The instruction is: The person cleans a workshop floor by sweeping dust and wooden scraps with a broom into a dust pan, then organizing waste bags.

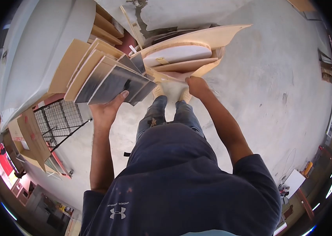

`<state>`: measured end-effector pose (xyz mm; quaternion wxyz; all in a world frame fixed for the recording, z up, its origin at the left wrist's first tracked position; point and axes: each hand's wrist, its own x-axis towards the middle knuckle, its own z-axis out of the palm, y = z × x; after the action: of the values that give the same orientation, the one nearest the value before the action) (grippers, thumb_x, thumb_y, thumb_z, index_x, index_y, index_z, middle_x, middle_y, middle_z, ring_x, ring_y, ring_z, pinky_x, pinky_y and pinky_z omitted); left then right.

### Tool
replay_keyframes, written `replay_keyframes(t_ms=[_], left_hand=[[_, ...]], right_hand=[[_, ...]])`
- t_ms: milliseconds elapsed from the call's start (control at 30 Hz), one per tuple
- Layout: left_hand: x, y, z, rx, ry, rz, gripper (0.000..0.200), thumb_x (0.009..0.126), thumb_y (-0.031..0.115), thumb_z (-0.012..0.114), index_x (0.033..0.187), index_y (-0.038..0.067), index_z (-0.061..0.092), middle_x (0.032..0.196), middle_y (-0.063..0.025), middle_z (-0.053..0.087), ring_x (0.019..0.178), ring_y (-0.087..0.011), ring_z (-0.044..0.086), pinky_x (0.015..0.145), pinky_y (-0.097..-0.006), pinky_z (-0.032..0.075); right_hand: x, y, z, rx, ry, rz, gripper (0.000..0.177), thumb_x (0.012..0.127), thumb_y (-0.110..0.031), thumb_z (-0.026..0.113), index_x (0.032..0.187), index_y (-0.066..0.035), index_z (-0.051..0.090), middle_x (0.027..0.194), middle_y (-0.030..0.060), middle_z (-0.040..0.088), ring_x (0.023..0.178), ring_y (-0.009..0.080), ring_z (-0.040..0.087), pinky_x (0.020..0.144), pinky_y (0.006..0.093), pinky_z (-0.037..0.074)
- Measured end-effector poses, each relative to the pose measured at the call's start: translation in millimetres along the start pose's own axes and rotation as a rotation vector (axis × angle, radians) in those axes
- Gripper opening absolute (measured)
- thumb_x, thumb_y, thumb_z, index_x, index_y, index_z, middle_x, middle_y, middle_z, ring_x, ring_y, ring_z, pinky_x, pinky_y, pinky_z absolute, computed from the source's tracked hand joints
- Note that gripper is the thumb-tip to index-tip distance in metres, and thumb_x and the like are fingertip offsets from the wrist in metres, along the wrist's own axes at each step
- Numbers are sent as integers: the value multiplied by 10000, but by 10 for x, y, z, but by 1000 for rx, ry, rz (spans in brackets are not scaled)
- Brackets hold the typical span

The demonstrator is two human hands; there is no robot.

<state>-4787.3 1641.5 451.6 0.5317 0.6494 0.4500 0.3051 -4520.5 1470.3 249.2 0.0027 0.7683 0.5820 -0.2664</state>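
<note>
- Head view, looking down past the torso & legs.
- L hand [109, 109] at approx 9 o'clock from frame centre: fingers closed under the lower edge of the board stack [107, 80], thumb laid over its front face. Holding it.
- Board stack: approx 5 flat rectangular panels fanned out and tilted, at 10–11 o'clock. Front faces dark grey w/ a dull sheen, edges and backs pale tan.
- R hand [196, 85] just above centre at 12–1 o'clock: clenched tight on the bottom end of the curved ply pieces [189, 51].
- Curved ply pieces: at 12 o'clock, several thin bent sheets nested together. Light wood colour, one w/ a white-ish inner face, top sheet flaring out toward 1 o'clock.
- The two bundles sit near each other, nearly meeting betw. the hands.
- Shoes [159, 91] directly below the bundles, on the concrete floor [276, 78].
- Black wire rack [58, 118] at 9 o'clock, cardboard box [26, 135] beside it at 8–9.
- Big white panel [36, 51] at 10 o'clock, behind the stack.
</note>
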Motion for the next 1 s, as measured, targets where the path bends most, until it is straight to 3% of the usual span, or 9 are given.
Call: replay_keyframes(t_ms=[300,467,667,733,800,833,1000], left_hand=[[313,127,121,-36,-86,142,362,682,2,744,994,-59,572,955,-108,608,850,-162,580,763,-287,482],[360,272,633,-57,-282,-31,366,684,43,756,993,-49,581,980,-97,614,877,-137,573,762,-268,483],[330,-537,1346,-94,-392,152,396,673,82,765,1015,-13,586,987,-95,625,874,-155,593,779,-297,496],[272,-897,1494,-171,-423,77,384,675,85,761,1010,4,592,995,-98,629,879,-176,603,785,-304,496],[226,-1054,1590,-62,-489,59,395,673,79,758,1020,3,584,997,-101,630,893,-189,607,782,-305,497],[194,-1126,1607,64,-503,157,399,673,69,753,1026,0,578,999,-98,625,912,-200,603,802,-300,488],[-4,-1398,1702,78,-501,246,458,682,76,745,1086,11,540,1024,-106,604,960,-207,580,861,-288,455]], right_hand=[[-236,-140,-117,-89,46,-10,113,710,-54,557,821,-47,571,809,147,600,757,311,620,653,397,506],[-232,-117,-24,-54,134,2,120,711,-50,540,828,-55,569,792,138,593,726,300,624,626,393,506],[-296,-113,63,-25,142,24,179,699,-43,533,870,-63,582,807,139,601,727,290,629,629,380,511],[-370,-114,121,-16,140,29,197,697,-41,533,884,-62,588,816,141,607,728,288,631,633,377,513],[-409,-72,140,-111,155,-32,150,711,-83,544,845,-58,606,787,124,617,693,262,643,598,338,522],[-425,-69,140,-111,155,-27,150,711,-83,544,845,-58,606,787,124,617,693,262,643,598,338,522],[-526,-119,216,-68,222,-4,157,697,-86,552,837,-48,611,791,117,622,680,245,641,592,323,520]])
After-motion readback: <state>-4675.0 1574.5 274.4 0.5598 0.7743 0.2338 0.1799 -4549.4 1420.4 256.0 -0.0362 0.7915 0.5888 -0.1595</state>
